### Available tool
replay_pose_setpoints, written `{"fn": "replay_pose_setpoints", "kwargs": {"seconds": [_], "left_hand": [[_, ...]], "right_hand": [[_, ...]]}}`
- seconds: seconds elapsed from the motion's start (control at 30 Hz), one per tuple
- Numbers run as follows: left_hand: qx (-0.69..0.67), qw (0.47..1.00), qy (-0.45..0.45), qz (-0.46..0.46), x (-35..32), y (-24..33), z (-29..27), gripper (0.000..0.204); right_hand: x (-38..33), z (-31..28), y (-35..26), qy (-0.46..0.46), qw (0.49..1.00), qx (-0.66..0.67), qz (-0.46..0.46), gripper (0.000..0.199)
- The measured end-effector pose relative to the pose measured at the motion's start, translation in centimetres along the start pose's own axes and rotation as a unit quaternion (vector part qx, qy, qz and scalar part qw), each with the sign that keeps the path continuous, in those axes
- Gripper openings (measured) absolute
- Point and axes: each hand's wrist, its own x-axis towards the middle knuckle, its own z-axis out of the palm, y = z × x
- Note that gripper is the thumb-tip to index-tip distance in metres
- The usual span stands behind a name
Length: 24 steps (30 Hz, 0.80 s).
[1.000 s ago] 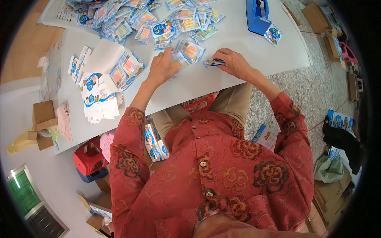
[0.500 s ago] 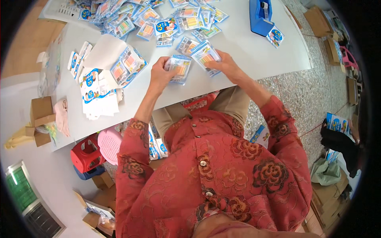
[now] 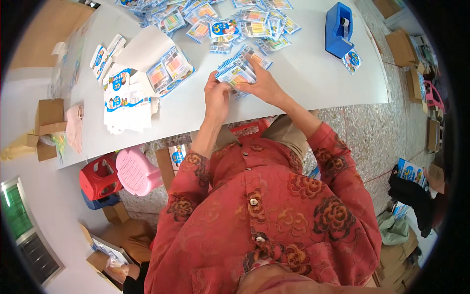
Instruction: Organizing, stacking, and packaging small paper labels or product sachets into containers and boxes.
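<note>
My left hand [image 3: 217, 98] and my right hand [image 3: 265, 83] are close together above the table's near edge. Between them are small clear packets [image 3: 236, 74] with blue striped ends and coloured strips inside. The packets overlap, so I cannot tell exactly how many are held. My left fingers are closed at the left edge; my right thumb and fingers grip the right side. To the left stands an open carton [image 3: 187, 71], its flap raised, with similar packets inside. Beyond my hands lies a loose pile of the same packets [image 3: 254, 29].
Flat white-and-blue cartons [image 3: 128, 116] lie stacked at the left on the white table [image 3: 313, 88]. A blue tape dispenser [image 3: 338, 32] stands at the far right beside a small printed card [image 3: 351, 61]. Below the table's left edge are pink [image 3: 137, 171] and red stools [image 3: 98, 179]. Another person's hand [image 3: 133, 271] shows lower left.
My hands have come together, bringing the separately held packets into one overlapping bunch. My left hand appears further right. The whole view has shifted slightly, and another person's hand has appeared lower left.
</note>
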Motion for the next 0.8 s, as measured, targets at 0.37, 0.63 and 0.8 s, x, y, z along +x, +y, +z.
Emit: {"fn": "replay_pose_setpoints", "kwargs": {"seconds": [0.37, 0.63, 0.8], "left_hand": [[0.528, 0.826, -0.083, 0.181, -2.8, 0.5, -3.8, 0.073], [0.494, 0.848, -0.071, 0.177, -2.0, 0.5, -4.0, 0.068], [0.519, 0.834, -0.083, 0.17, -2.2, 0.3, -4.0, 0.065]], "right_hand": [[-0.8, 1.0, -0.6, -0.186, 0.907, -0.354, -0.133, 0.049], [-1.6, -1.2, -1.5, -0.186, 0.947, -0.257, -0.051, 0.054], [-2.7, -0.9, 0.2, -0.161, 0.972, -0.171, -0.031, 0.054]]}}
